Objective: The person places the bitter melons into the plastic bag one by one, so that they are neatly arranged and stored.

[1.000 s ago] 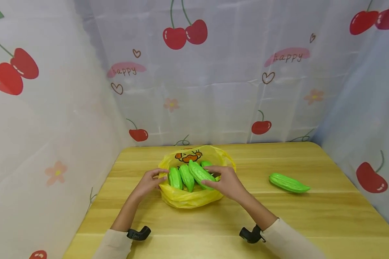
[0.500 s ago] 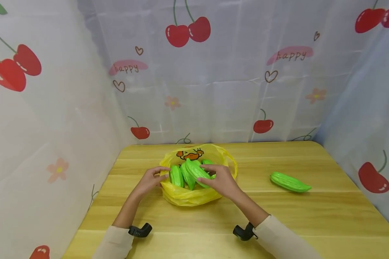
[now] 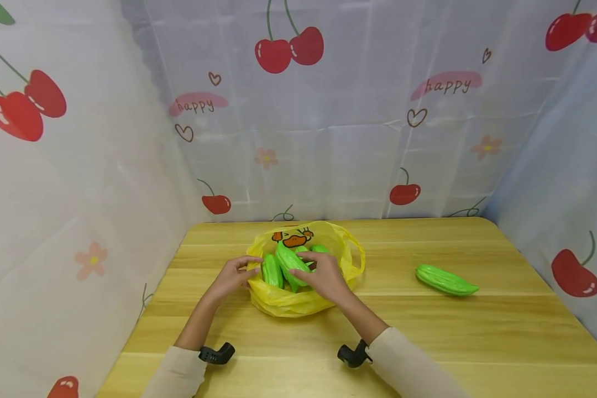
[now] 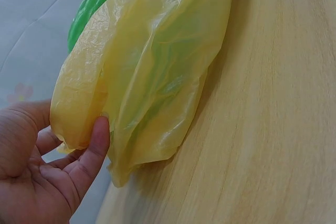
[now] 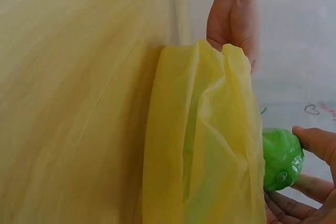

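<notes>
A yellow plastic bag [image 3: 291, 305] with a duck face printed inside stands open on the table, holding several green bitter melons. My right hand [image 3: 328, 277] grips one bitter melon [image 3: 287, 258] by its near end, inside the bag's mouth, thumb on one side and fingers on the other. In the right wrist view the rounded end of this melon [image 5: 283, 156] pokes past the bag's rim. My left hand [image 3: 230, 278] pinches the bag's left rim; in the left wrist view its thumb lies against the outside of the plastic [image 4: 157, 77].
One more bitter melon [image 3: 446, 280] lies on the wooden table [image 3: 477, 342] to the right of the bag. Cherry-patterned curtains [image 3: 338, 143] hang behind the table and along both sides.
My right hand has shifted left with the bitter melon it grips, moving it across the others inside the bag. The left hand stays at the bag's rim.
</notes>
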The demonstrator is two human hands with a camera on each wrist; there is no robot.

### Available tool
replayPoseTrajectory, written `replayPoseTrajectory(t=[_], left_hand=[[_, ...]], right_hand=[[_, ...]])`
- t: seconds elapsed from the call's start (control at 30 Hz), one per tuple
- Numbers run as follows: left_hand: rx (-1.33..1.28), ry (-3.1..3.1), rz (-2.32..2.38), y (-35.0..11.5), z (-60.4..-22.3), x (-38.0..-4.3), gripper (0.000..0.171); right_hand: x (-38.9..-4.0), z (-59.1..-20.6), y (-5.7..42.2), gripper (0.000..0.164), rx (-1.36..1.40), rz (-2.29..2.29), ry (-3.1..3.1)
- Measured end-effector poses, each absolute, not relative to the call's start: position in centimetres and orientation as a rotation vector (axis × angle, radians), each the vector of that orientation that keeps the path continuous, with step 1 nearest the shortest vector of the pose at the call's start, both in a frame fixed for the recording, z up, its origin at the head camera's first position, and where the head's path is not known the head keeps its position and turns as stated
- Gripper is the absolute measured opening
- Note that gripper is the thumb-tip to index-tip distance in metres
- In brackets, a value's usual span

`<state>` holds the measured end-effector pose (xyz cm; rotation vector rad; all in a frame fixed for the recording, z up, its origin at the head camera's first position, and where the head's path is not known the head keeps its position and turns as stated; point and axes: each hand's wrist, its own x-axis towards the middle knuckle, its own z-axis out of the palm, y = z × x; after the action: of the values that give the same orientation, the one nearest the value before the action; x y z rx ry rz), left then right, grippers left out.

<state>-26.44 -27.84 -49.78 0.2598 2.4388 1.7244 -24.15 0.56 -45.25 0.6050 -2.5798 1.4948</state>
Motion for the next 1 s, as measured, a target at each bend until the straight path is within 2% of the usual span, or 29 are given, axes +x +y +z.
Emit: replayPoseTrajectory(t=[1.0], left_hand=[[0.258,2.422,1.735,-27.8,-49.6,-26.3,0.034]], right_hand=[[-25.6,-46.4,-3.1,0.046,0.428,1.422,-2.617]])
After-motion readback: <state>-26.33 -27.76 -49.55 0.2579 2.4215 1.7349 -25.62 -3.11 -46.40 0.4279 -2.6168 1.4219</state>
